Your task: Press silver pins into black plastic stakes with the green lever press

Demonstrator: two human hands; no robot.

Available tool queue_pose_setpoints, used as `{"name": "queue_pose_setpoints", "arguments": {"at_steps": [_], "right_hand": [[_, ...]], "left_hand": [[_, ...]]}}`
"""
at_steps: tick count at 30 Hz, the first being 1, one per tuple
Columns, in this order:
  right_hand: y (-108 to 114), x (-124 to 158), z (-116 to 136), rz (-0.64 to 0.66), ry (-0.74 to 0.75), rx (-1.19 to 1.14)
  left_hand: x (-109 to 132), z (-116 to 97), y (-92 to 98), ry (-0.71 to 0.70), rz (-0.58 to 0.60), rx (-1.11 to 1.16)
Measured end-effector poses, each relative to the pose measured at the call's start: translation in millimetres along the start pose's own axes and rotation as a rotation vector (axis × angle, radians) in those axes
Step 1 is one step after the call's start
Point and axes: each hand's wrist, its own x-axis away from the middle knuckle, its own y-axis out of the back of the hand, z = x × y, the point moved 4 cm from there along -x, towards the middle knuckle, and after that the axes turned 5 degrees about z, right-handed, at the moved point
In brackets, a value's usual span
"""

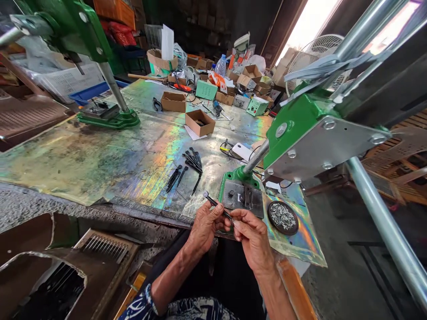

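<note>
My left hand [204, 224] pinches the black rod [211, 200] mid-length; my right hand [252, 238] pinches its tail; its head slants away, left of the press base [256, 203].

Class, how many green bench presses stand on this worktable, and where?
2: the left press, on the left of the worktable; the right press, just beyond the right hand. No others show.

Daylight glares through a blown-out white opening [312, 24] at upper right, leaving the dark back wall [247, 18] in gloom. Rainbow reflections streak the glossy film-covered tabletop [150, 142]. The bare left hand [205, 224] and bare right hand [251, 233] look sharp; wide-angle distortion stretches the edges.
</note>
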Motion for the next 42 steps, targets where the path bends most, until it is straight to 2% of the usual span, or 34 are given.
{"name": "queue_pose_setpoints", "arguments": {"at_steps": [6, 24, 33, 42], "right_hand": [[-2.4, -0.9, 2.3, -0.027, -0.015, -0.055], [2.3, 0.0, 1.1, 0.014, -0.020, 0.044], [6.7, -0.3, -1.1, -0.039, 0.026, 0.191], [22.5, -11.7, -5.6, -0.091, -0.001, 0.100]], "left_hand": [[-0.1, 2.7, -1.1, -0.004, 0.043, 0.047], [-1.8, 9.7, 0.0, 0.021, 0.047, 0.056], [0.0, 6.4, -1.5, -0.065, 0.071, -0.116], [-11.3, -5.5, -13.2, -0.033, 0.179, -0.300]]}}
